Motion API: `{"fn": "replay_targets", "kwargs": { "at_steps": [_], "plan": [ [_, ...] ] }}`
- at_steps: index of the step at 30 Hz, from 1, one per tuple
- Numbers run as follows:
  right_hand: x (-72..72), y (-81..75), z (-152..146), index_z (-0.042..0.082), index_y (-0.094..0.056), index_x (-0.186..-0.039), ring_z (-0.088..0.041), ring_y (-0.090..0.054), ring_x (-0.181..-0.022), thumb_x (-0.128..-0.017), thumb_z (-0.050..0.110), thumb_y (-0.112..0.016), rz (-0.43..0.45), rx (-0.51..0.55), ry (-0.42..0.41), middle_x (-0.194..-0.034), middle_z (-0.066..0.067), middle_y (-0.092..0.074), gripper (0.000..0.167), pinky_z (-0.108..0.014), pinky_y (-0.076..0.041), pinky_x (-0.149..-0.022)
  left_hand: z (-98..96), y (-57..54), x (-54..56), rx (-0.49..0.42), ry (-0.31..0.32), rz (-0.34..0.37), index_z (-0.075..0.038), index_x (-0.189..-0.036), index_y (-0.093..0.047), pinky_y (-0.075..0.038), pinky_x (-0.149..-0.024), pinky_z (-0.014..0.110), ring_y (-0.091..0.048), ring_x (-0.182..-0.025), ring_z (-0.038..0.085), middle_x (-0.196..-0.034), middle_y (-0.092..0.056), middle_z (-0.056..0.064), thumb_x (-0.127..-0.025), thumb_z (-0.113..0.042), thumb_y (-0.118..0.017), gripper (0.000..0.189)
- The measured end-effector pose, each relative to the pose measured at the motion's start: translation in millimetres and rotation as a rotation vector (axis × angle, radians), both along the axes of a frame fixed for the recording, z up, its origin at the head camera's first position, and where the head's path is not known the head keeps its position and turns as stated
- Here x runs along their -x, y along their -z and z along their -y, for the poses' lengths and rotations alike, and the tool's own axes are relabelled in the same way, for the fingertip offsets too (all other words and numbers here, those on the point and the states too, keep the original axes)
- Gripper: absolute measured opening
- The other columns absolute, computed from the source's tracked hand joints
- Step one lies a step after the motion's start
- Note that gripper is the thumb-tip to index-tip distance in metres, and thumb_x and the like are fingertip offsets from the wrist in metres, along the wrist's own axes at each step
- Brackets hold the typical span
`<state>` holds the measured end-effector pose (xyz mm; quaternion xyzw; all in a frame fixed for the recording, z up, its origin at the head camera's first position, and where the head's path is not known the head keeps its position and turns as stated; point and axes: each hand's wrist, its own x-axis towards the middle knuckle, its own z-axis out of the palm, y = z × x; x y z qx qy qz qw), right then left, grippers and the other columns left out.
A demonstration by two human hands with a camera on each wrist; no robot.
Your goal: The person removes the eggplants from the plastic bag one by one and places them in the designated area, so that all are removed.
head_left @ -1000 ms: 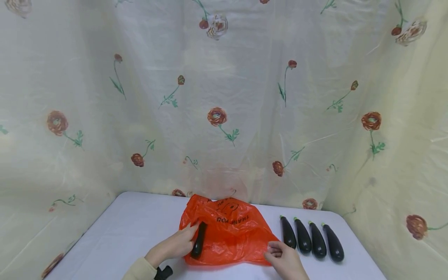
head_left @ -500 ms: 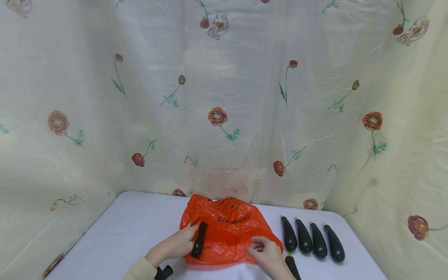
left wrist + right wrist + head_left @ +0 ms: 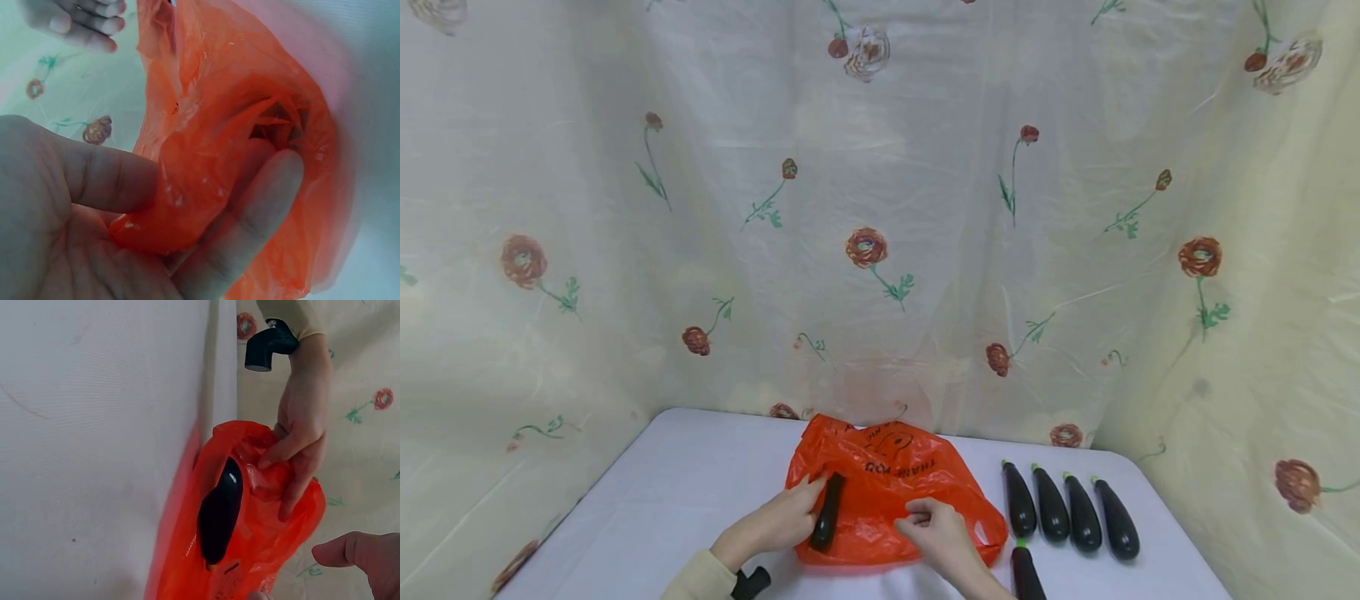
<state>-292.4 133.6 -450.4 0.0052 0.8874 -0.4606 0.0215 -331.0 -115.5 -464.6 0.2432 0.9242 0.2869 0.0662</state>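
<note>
A red-orange plastic bag with black print lies on the table. My left hand grips its left side, and in the left wrist view the thumb and fingers close round bunched plastic. A dark eggplant rests at the bag's left part, beside the left hand; the right wrist view shows this eggplant lying against the red plastic. My right hand is over the front right part of the bag, fingers loosely bent, nothing between them. Its thumb stands apart from the bag in the right wrist view.
To the right of the bag lie several eggplants in a row, stems pointing away. Another eggplant lies nearer, by the right forearm, cut off by the frame. A flowered curtain hangs behind the white table.
My right hand has moved left from the bag's right edge to over its front, bringing the near eggplant into view. The left hand keeps its hold, and the eggplant beside it stays put.
</note>
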Motion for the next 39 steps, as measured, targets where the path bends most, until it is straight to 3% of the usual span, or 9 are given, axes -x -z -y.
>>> {"fn": "replay_targets", "kwargs": {
  "at_steps": [10, 19, 25, 31, 39],
  "plan": [
    [7.6, 8.0, 18.4, -0.005, -0.066, -0.106, -0.016, -0.061, -0.080, -0.081, 0.025, -0.071, -0.033, 0.007, -0.064, -0.091, -0.006, -0.068, 0.040, -0.033, -0.055, -0.070, -1.4, -2.5, -0.3, -0.010, -0.015, 0.003, -0.004, -0.150, -0.030, -0.042, -0.103, 0.054, -0.054, -0.106, 0.022, -0.152, -0.034, 0.015, -0.091, -0.006, -0.047, 0.062],
    [15.6, 11.6, 39.1, -0.003, -0.068, -0.101, -0.016, -0.059, -0.077, -0.081, 0.027, -0.072, -0.008, -0.002, -0.036, -0.089, -0.006, -0.068, 0.036, -0.035, -0.055, -0.070, -0.4, -2.2, -2.0, -0.004, -0.009, -0.013, -0.005, -0.151, -0.028, -0.042, -0.103, 0.053, -0.054, -0.108, 0.021, -0.154, -0.033, 0.015, -0.090, -0.006, -0.046, 0.064],
    [20.0, 17.9, 49.5, -0.002, -0.070, -0.093, -0.016, -0.059, -0.075, -0.078, 0.028, -0.074, -0.067, -0.015, -0.027, -0.085, -0.006, -0.069, 0.033, -0.034, -0.055, -0.069, 0.1, -2.4, -4.0, 0.002, -0.015, -0.013, -0.002, -0.151, -0.029, -0.043, -0.102, 0.053, -0.056, -0.106, 0.021, -0.154, -0.034, 0.017, -0.089, -0.006, -0.046, 0.065],
    [24.1, 21.5, 59.5, -0.003, -0.069, -0.091, -0.016, -0.058, -0.071, -0.079, 0.031, -0.075, -0.091, 0.002, -0.034, -0.081, -0.006, -0.068, 0.036, -0.031, -0.052, -0.063, 0.9, -1.1, -1.6, 0.002, -0.017, -0.026, -0.001, -0.150, -0.029, -0.042, -0.104, 0.052, -0.055, -0.115, 0.022, -0.154, -0.033, 0.017, -0.090, -0.007, -0.046, 0.063],
    [30.8, 29.7, 70.7, -0.002, -0.069, -0.090, -0.015, -0.055, -0.071, -0.081, 0.034, -0.075, -0.029, 0.017, -0.034, -0.079, -0.004, -0.066, 0.037, -0.027, -0.047, -0.060, 0.7, 0.6, -0.7, 0.010, -0.015, -0.026, -0.002, -0.150, -0.031, -0.042, -0.104, 0.053, -0.055, -0.118, 0.025, -0.153, -0.036, 0.016, -0.089, -0.008, -0.047, 0.063]
  ]
}}
